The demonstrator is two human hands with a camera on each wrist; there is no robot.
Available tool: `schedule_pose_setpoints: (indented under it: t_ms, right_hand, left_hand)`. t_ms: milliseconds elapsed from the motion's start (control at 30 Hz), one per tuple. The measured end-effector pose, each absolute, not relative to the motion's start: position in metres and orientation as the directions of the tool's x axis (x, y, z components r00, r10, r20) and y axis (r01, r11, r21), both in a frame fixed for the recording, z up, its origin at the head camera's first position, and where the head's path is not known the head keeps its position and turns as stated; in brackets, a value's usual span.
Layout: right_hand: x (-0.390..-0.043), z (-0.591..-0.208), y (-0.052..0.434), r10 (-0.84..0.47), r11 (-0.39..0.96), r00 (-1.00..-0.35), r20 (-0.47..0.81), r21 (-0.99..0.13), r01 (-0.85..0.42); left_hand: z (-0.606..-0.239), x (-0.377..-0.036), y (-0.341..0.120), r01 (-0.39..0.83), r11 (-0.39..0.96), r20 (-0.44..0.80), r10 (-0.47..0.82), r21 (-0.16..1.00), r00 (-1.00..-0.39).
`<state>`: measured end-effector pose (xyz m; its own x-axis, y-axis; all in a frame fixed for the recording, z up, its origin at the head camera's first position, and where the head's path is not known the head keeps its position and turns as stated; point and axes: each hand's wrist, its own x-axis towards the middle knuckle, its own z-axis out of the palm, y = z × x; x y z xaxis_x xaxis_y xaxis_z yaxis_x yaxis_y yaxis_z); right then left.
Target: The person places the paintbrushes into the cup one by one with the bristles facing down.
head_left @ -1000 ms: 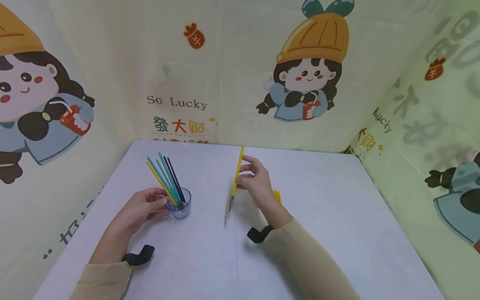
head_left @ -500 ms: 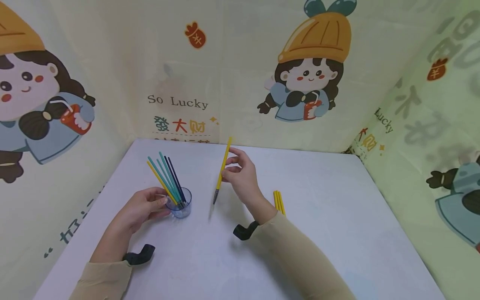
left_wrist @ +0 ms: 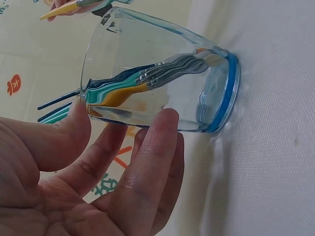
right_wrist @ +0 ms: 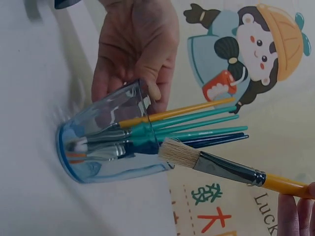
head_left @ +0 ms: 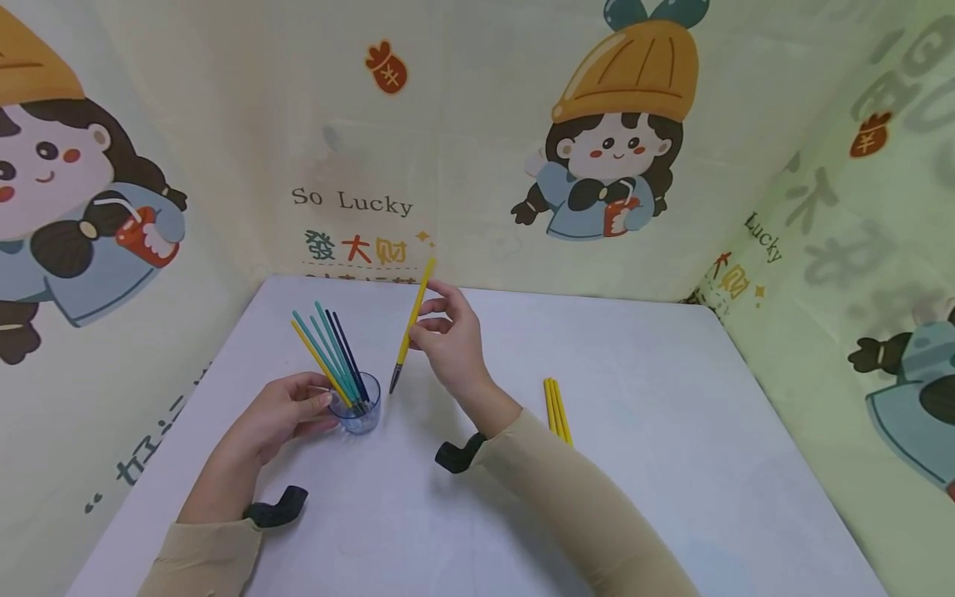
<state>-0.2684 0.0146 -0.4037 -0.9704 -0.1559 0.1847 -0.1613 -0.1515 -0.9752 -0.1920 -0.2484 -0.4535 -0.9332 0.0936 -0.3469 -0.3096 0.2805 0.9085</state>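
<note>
My left hand (head_left: 287, 412) holds the side of a clear glass cup (left_wrist: 162, 49) with a blue-tinted base, thumb near the rim and fingers along the wall. Inside it several paintbrushes lean with bristles down: a yellow-handled one (right_wrist: 182, 111), teal ones (right_wrist: 197, 120) and dark blue ones (head_left: 346, 352). Just right of the cup, my right hand (head_left: 451, 340) pinches a yellow-handled paintbrush (head_left: 414, 319) by its handle, tilted, bristles downward. The right wrist view has its flat pale bristles overlapping the cup's rim.
On the white table (head_left: 656, 464), 3 yellow sticks (head_left: 556, 410) lie side by side right of the middle, partly covered by the right sleeve (head_left: 582, 489). Cartoon-printed cloth (head_left: 477, 124) stands around the back and sides.
My right hand has carried the yellow paintbrush leftward, close to the cup, uncovering more of the yellow sticks. My left hand and the cup have stayed in place.
</note>
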Motion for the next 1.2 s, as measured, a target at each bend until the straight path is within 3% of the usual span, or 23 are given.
schedule_pose_setpoints:
  t_ms: [433, 1200]
  right_hand:
    - [-0.262, -0.405, -0.012, -0.125, -0.157, -0.969, 0.212, -0.969, -0.192]
    - [-0.259, -0.433, -0.025, -0.264, 0.061, -0.95, 0.169, -0.98, -0.191]
  left_hand:
    - [-0.454, -0.193, -0.249, -0.311, 0.275, -0.349, 0.103, 0.91, -0.931]
    - [-0.454, -0.193, -0.249, -0.311, 0.291, -0.35, 0.092, 0.905, -0.932]
